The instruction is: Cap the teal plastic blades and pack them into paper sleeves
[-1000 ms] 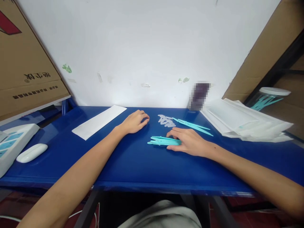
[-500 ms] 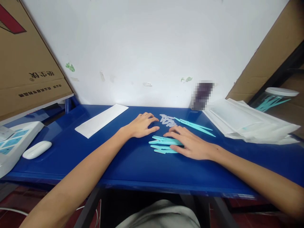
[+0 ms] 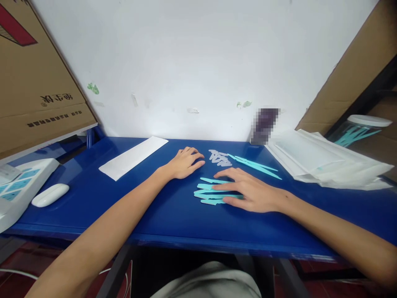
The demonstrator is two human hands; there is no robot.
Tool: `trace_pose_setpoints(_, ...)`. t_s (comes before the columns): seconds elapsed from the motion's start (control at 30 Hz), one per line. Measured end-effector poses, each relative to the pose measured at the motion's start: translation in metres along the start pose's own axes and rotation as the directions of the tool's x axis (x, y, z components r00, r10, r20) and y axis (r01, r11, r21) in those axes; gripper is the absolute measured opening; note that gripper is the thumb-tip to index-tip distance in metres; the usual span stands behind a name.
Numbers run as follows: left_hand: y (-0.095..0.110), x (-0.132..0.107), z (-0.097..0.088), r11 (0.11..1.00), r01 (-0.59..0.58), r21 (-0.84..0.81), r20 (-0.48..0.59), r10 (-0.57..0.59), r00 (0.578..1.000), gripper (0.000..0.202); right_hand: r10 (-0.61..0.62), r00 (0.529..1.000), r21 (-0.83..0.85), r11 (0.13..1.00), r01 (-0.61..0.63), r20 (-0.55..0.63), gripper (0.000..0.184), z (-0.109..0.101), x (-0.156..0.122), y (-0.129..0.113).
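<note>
- Head view: teal sticks a bit below and right of centre frame, loosely fanned on the blue desk, left ends showing, right ends hidden under the right hand.
- Right hand: palm down, fingers apart, laid across the sticks and not wrapped round any. Can't tell how hard they're pressed.
- Left hand: near mid-frame, thumb apart from the fingers, nothing held. Close to the pale bits, not touching.
- Step in hand, at a guess: spreading the sticks out flat. Best done with light fingertip pressure, nudging sideways, no digging in.
- Try working from the thumb side (lower edge of the fan) upward, so as to peel off overlapping sticks one by one. Probably thin and slippery, so go slow.
- Maybe set the left hand by the left ends as a loose fence.
- Mind the upper fingertips: pale bits just above, other sticks up and right. Easy to knock and mix up, imo.
</note>
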State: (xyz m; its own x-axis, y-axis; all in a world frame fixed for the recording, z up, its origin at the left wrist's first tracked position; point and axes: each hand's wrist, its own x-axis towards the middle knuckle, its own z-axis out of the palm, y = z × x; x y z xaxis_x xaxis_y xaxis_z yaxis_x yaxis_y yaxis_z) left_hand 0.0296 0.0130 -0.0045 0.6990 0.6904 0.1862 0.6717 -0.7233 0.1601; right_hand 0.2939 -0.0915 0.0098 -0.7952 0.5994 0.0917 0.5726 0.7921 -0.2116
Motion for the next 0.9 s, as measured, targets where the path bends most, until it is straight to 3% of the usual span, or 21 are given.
trace_pose_setpoints(0.27,0.0,0.0,0.001,1.0,-0.011,0.002,0.0,0.011,1.0,0.057,-0.061,0.997,0.002,0.998,0.061,-0.054,0.046,0.003,0.0,-0.007)
trace_pose_setpoints(0.43,-0.001,0.0,0.001,1.0,-0.005,-0.011,0.0,0.005,1.0,0.057,0.001,0.991,-0.027,1.0,-0.005,-0.134,0.044,0.002,0.0,0.0)
trace_pose_setpoints(0.57,0.003,-0.001,-0.004,0.999,-0.007,-0.05,0.014,0.008,1.0,0.056,0.165,0.961,-0.163,0.966,-0.203,-0.222,0.046,-0.005,-0.003,0.021)
trace_pose_setpoints(0.73,0.026,-0.002,-0.007,0.98,-0.069,-0.186,0.055,0.081,0.995,0.055,0.511,0.822,-0.306,0.764,-0.569,-0.253,0.056,-0.019,-0.021,0.066)
trace_pose_setpoints(0.8,0.036,-0.002,-0.004,0.981,-0.076,-0.179,0.063,0.088,0.994,0.058,0.589,0.777,-0.286,0.723,-0.629,-0.221,0.059,-0.022,-0.03,0.082)
trace_pose_setpoints(0.9,0.044,-0.003,0.004,0.99,-0.059,-0.13,0.101,0.073,0.992,0.065,0.635,0.756,-0.236,0.719,-0.654,-0.159,0.061,-0.024,-0.04,0.096)
